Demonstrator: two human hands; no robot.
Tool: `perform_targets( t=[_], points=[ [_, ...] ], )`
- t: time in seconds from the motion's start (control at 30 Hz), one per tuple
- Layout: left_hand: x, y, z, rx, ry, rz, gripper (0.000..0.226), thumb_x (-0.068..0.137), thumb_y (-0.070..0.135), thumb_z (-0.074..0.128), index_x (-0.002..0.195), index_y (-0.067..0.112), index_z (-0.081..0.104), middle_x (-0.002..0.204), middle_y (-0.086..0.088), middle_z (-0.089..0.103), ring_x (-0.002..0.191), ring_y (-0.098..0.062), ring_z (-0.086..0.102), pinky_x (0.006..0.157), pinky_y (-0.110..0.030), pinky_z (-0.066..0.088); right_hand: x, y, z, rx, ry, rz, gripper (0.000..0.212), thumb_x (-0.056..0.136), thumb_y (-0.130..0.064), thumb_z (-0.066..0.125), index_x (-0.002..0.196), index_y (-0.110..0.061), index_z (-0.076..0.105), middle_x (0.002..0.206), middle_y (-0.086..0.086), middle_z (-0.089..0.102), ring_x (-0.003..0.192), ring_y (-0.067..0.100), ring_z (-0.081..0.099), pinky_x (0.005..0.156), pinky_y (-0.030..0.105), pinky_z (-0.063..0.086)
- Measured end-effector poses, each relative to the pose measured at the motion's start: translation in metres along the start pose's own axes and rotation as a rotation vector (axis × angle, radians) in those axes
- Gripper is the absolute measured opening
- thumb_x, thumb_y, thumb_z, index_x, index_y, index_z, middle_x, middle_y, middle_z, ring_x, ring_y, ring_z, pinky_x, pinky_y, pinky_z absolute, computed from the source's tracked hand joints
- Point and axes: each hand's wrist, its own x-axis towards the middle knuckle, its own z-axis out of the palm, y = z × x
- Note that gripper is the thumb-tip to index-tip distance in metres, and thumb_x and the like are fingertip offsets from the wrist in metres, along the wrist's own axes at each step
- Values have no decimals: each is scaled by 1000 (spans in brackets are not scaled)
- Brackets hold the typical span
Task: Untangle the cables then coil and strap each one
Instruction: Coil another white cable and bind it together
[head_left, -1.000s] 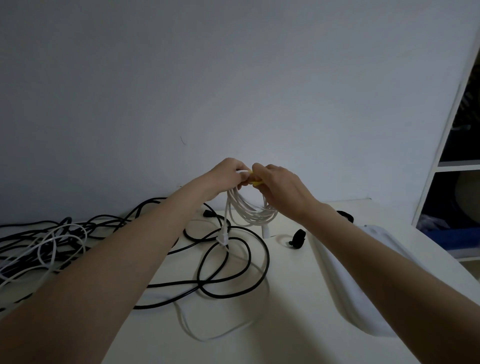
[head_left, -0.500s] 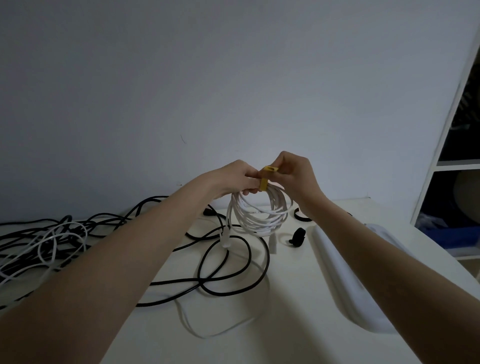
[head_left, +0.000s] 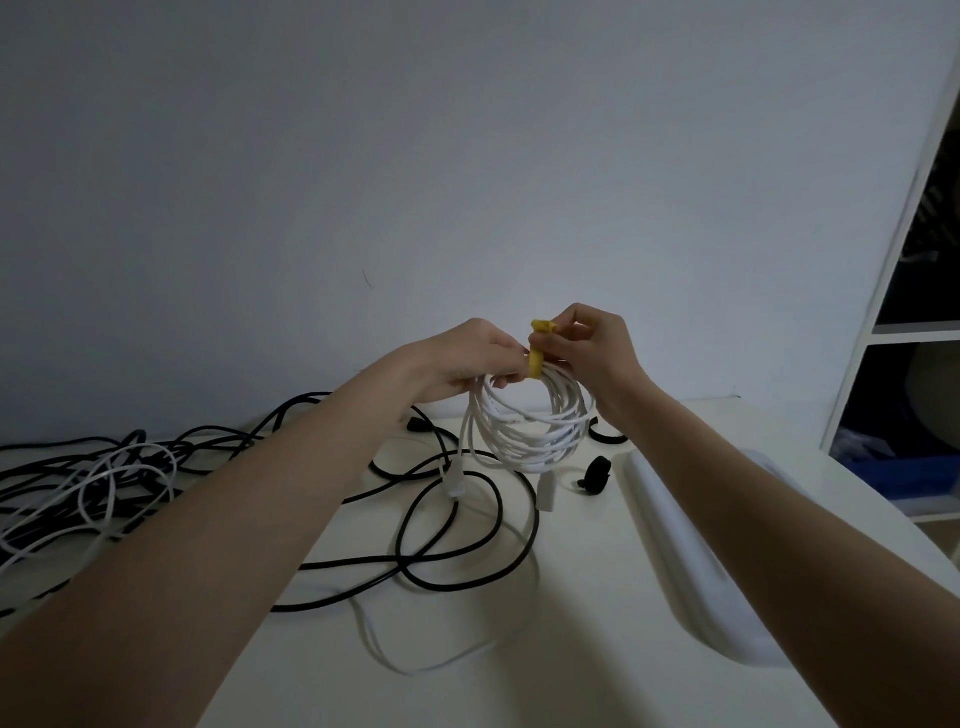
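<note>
A coiled white cable (head_left: 535, 426) hangs above the white table (head_left: 571, 649), held up at its top. My left hand (head_left: 467, 358) grips the top of the coil. A yellow strap (head_left: 537, 351) wraps the coil's top, and my right hand (head_left: 592, 343) pinches the strap's free end above it. Two white plugs of the coil dangle near the table. A loose black cable (head_left: 457, 551) loops on the table below. At the far left lies a tangle of black and white cables (head_left: 88, 488).
A white oblong tray or lid (head_left: 691, 561) lies under my right forearm. Black straps (head_left: 596, 474) sit beside it, another (head_left: 605, 436) behind the coil. A thin white cable (head_left: 415, 660) curves near the front. A shelf unit (head_left: 914, 332) stands at the right.
Both hands lifted the white coil higher. The yellow strap, first mostly hidden between the hands, now stands wrapped on the coil's top with its end pulled upward by my right hand.
</note>
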Motion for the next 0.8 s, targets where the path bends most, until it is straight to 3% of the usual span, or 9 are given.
perform_targets(
  t=[0.1,0.27,0.4,0.53,0.67,0.8],
  points=[
    [-1,0,4,75,47,22,7,86,10,65,89,4,64,71,-2,50,62,-10,42,61,-18,35,-1,-1,0,-3,13,7,22,79,4,69,66,-6,55,81,9,68,74,26,66,75,36,58],
    [2,-3,6,195,111,99,11,84,22,70,83,17,60,73,1,54,61,-9,47,62,-26,37,-5,-4,1,151,66,98,21,83,3,66,71,-6,52,70,13,63,50,16,61,53,23,54],
    [0,-2,6,210,129,122,15,84,21,70,92,13,59,75,2,54,63,-9,47,56,-18,38,-4,-6,3,290,86,217,21,84,6,64,73,-6,51,73,13,61,45,16,60,47,22,54],
    [-2,-4,5,157,126,146,28,83,16,71,101,25,51,88,-3,54,69,-9,47,59,-17,38,-2,-6,0,339,43,299,17,81,7,65,72,-3,55,74,13,62,51,19,61,47,23,53],
    [-6,-2,4,153,109,264,23,84,9,69,104,18,61,84,6,59,67,4,54,61,-5,40,10,-3,-4,236,-108,494,5,85,0,61,80,0,60,63,12,57,45,17,58,46,24,50],
    [-7,1,4,183,96,280,20,85,12,68,105,12,64,93,6,63,76,6,57,68,-4,43,11,0,-5,245,-276,597,26,95,-5,48,70,-5,54,42,1,50,34,7,49,38,16,43]
  ],
)
